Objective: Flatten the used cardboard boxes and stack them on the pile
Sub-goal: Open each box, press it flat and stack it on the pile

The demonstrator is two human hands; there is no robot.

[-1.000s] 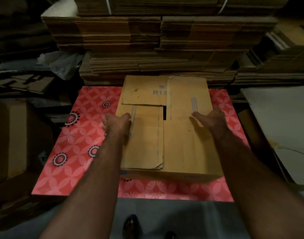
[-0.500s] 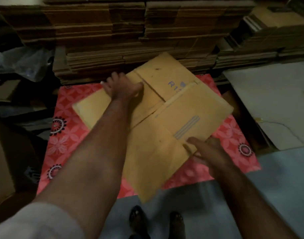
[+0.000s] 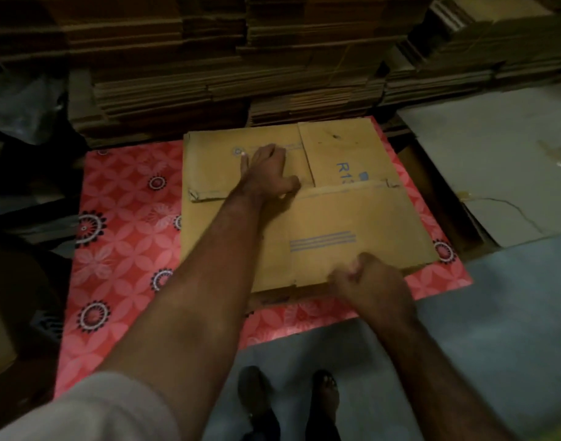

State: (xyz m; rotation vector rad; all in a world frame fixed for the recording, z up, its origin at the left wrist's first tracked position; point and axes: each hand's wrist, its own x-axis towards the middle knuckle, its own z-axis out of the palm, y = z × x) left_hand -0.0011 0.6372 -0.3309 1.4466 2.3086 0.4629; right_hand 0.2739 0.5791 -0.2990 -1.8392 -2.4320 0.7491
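A: Where does the cardboard box (image 3: 304, 211) lie?

B: Nearly flat on the red patterned sheet (image 3: 123, 243), just in front of the tall pile of flattened boxes (image 3: 241, 74). The left hand (image 3: 266, 171) rests palm-down on the far-left flap, its fingers (image 3: 260, 154) straight and slightly spread, pressing down. The right hand (image 3: 365, 281) is at the near edge with its fingers curled around that edge, thumb on top, as far as the dim light shows.

A: What could go wrong?

B: The top panel, between the two hands, overlaps the "R13" flap (image 3: 346, 154) beyond it and does not sit quite flush. If the left palm lifts before the crease is set, I would expect the board to spring up again. The near edge beneath the right fingers looks doubled; pull there unevenly and the layers may splay or tear at the worn corner to their left.

A: And the stacking?

B: The box sits skewed on the sheet. Carried by one edge only, it would probably sag and unfold. The pile beyond the left fingers is high and ragged, so a careless slide could push loose sheets off it.
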